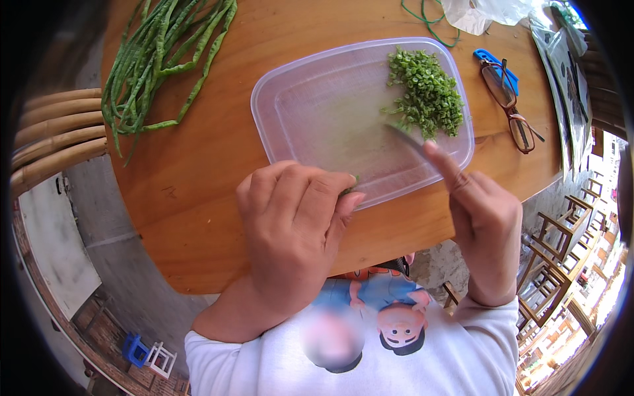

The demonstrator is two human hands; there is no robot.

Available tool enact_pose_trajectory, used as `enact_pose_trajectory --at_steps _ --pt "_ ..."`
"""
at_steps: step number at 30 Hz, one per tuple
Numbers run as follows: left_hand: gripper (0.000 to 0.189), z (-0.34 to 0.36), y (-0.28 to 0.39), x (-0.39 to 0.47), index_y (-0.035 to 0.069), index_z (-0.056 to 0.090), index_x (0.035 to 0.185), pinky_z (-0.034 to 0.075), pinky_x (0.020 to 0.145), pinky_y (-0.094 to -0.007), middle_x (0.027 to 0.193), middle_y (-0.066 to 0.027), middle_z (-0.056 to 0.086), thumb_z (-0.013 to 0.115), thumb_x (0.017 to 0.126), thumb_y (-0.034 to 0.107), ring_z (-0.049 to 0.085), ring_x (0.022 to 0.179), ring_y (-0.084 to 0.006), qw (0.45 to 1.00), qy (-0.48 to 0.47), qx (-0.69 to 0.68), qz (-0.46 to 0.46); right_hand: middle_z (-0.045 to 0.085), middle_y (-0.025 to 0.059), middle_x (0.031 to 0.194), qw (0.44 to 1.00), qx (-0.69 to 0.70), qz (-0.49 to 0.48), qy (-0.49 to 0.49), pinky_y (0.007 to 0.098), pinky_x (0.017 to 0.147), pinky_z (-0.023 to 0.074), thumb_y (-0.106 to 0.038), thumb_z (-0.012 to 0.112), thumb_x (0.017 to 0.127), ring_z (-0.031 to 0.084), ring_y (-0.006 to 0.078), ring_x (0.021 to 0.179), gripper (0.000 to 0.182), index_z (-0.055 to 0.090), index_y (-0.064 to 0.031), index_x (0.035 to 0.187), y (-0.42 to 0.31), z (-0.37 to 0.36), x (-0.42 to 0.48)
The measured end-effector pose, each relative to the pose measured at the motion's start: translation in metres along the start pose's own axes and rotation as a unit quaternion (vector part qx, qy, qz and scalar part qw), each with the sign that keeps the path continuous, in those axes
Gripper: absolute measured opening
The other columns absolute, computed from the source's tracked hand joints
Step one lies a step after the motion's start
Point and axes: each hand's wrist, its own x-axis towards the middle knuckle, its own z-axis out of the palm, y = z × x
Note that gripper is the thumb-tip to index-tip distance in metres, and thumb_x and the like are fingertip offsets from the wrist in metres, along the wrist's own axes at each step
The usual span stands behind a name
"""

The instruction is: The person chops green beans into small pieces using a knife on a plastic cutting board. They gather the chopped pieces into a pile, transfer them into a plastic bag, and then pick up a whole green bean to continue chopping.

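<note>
A translucent plastic lid or shallow tray [322, 119] lies on the wooden table. Chopped green beans [428, 94] are heaped at its right end. My right hand [480, 213] grips a knife, its handle hidden in the fist and the index finger stretched along the top; the blade [406, 140] is blurred and points up-left, near the heap's lower edge. Over the plastic's near edge, my left hand [297, 218] pinches a small piece of green bean [350, 189] between thumb and fingers, most of it hidden. A bundle of whole long beans [163, 64] rests at the table's far left.
Eyeglasses [510, 106] lie right of the plastic, over a blue plastic object [512, 81]. Green string [428, 21] and clear plastic bags [470, 17] are at the back right. The table's near edge [198, 293] curves before me. Wooden stools [569, 222] stand off to the right.
</note>
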Motion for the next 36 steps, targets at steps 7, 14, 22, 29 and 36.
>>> enact_pose_trajectory --at_steps 7,14,22,29,36 --pt "0.019 -0.012 0.002 -0.006 0.012 0.069 0.096 0.041 0.084 -0.0411 0.091 -0.002 0.063 0.081 0.081 0.014 0.058 0.094 -0.0261 0.999 -0.033 0.002 -0.016 0.051 0.0098 0.067 0.998 0.058 -0.008 0.02 0.0411 0.056 0.0474 0.003 0.065 0.083 0.056 0.0264 0.056 0.067 0.063 -0.0272 0.143 -0.001 0.003 -0.007" --pt "0.018 -0.032 0.001 -0.025 0.005 0.07 0.094 0.046 0.082 -0.0418 0.087 -0.0069 0.066 0.081 0.081 0.012 0.058 0.09 -0.0294 0.999 -0.035 0.009 -0.033 0.059 0.0115 0.072 0.997 0.059 -0.012 0.038 0.0419 0.06 0.0524 -0.001 0.066 0.086 0.064 0.0292 0.065 0.06 0.064 -0.0269 0.14 -0.029 0.019 -0.008" --pt "0.016 -0.039 -0.011 -0.046 0.004 0.069 0.098 0.049 0.075 -0.0394 0.089 -0.0095 0.064 0.078 0.084 0.006 0.059 0.085 -0.0281 0.999 0.019 -0.01 -0.043 0.059 0.0128 0.077 0.99 0.087 -0.01 0.11 0.039 0.063 0.0503 0.005 0.066 0.085 0.062 0.029 0.066 0.059 0.068 -0.0248 0.137 -0.039 0.023 -0.025" --pt "0.041 -0.033 0.009 -0.016 0.013 0.066 0.126 0.053 0.071 -0.0424 0.098 -0.0114 0.06 0.068 0.088 -0.004 0.062 0.08 -0.0301 0.992 0.032 -0.085 0.086 0.06 0.0078 0.081 0.985 0.016 -0.036 0.171 0.0401 0.061 0.0521 -0.001 0.068 0.085 0.065 0.0263 0.073 0.058 0.067 -0.0281 0.137 -0.046 0.032 -0.033" --pt "0.065 -0.023 0.009 -0.005 0.021 0.057 0.146 0.052 0.076 -0.0437 0.092 -0.0108 0.053 0.063 0.087 -0.005 0.061 0.084 -0.0297 0.99 -0.047 0.033 0.126 0.06 0.0079 0.08 0.982 0.034 -0.028 0.184 0.0406 0.062 0.0516 0.0 0.068 0.082 0.065 0.0261 0.072 0.057 0.07 -0.0236 0.134 -0.043 0.025 -0.046"
